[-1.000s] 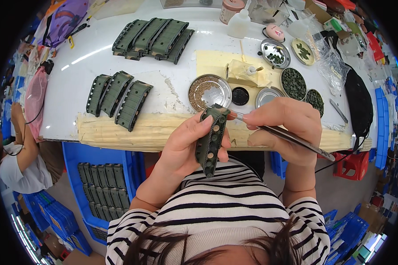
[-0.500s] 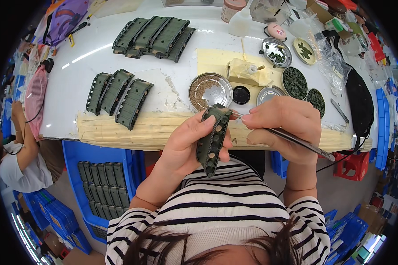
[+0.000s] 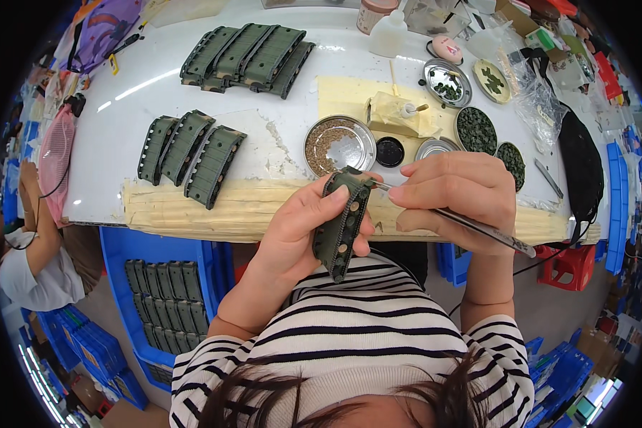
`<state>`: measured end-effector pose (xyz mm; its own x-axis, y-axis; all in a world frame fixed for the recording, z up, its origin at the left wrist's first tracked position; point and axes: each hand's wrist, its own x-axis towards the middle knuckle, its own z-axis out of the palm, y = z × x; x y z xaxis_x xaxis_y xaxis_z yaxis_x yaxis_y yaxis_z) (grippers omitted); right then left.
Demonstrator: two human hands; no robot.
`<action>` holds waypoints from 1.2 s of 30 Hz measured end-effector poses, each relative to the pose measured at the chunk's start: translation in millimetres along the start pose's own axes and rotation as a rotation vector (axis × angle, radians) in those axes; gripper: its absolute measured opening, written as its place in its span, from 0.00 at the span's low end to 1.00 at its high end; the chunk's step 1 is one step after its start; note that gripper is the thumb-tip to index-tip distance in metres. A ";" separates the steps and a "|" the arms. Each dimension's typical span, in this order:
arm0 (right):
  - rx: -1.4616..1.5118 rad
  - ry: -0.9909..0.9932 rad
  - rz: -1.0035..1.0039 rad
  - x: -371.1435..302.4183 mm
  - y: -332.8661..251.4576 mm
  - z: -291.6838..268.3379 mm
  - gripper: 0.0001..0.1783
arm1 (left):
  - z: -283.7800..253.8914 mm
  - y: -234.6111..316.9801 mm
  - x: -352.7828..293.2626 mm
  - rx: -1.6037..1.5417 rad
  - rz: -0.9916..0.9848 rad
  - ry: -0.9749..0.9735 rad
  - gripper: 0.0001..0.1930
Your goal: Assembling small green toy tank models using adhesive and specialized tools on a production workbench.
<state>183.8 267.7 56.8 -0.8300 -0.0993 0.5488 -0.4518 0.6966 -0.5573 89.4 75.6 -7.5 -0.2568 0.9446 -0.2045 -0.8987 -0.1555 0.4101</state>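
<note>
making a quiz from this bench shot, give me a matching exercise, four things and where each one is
Things:
1. tweezers
2. green strip
3. steel dish
4. blue crate

Places:
A. on the white table, behind the hands
B. in the right hand
C. below the table edge, on the person's left
D. in the left hand

Pairs: 1-B, 2-D, 3-A, 4-C

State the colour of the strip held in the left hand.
Dark olive green, with small round holes; the strip in the left hand shows best in the head view.
</note>
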 end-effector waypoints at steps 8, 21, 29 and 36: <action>-0.004 0.317 0.135 -7.5 14.3 -16.5 0.07 | 11.2 5.2 -3.8 0.401 0.276 0.160 0.16; -0.475 0.328 0.271 1.0 41.4 9.1 0.07 | 13.1 -1.5 -0.3 0.797 0.494 0.191 0.17; -0.504 0.340 0.242 2.5 43.6 11.1 0.06 | 15.9 3.3 2.4 1.143 0.648 0.152 0.20; -0.522 0.371 0.224 4.6 37.7 7.2 0.05 | 16.5 5.8 2.4 1.464 0.808 0.168 0.25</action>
<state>160.6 288.4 33.8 -0.6758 0.2728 0.6848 0.0120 0.9329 -0.3598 89.4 81.8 9.1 -0.5743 0.7083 0.4105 0.5131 -0.0794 0.8547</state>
